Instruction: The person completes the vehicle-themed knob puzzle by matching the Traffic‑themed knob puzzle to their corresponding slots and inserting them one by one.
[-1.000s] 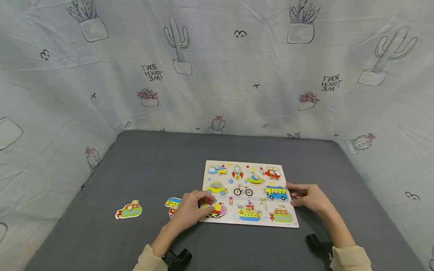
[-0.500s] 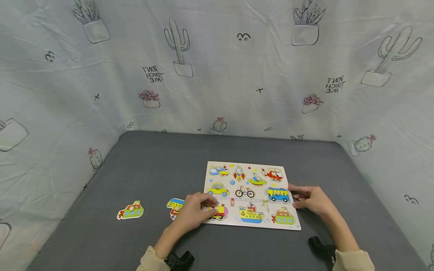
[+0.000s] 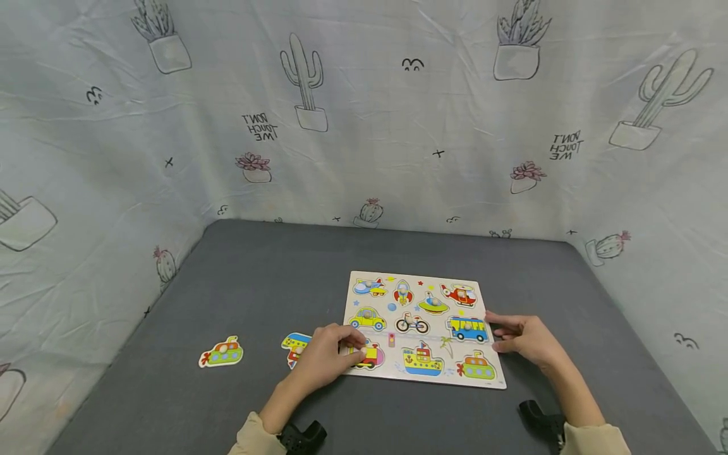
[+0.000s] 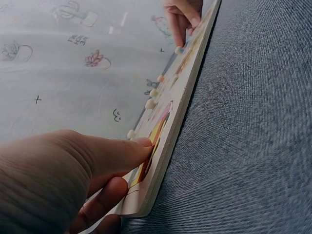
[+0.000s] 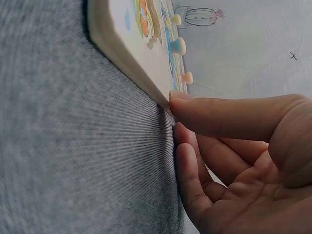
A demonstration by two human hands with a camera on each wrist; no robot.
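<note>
My left hand is over the lower left corner of the wooden puzzle board, thumb and fingers pinching at the train puzzle piece. In the left wrist view the train lies close to flush with the board, and its knob is hidden by the fingers. At the board's right edge is my right hand, its index finger and thumb against the side near the bus piece. The right wrist view has the thumb touching the edge, other fingers loosely bent below it.
A submarine piece lies on the grey table at the left. A boat piece is partly covered by my left hand. Several knobbed vehicle pieces sit in the board, among them a car and a helicopter. Printed cloth hangs behind.
The left hand keeps its pinch at the train, which sits slightly straighter in its place than a second ago. The right hand stays at the board's edge. The head view has shifted slightly.
</note>
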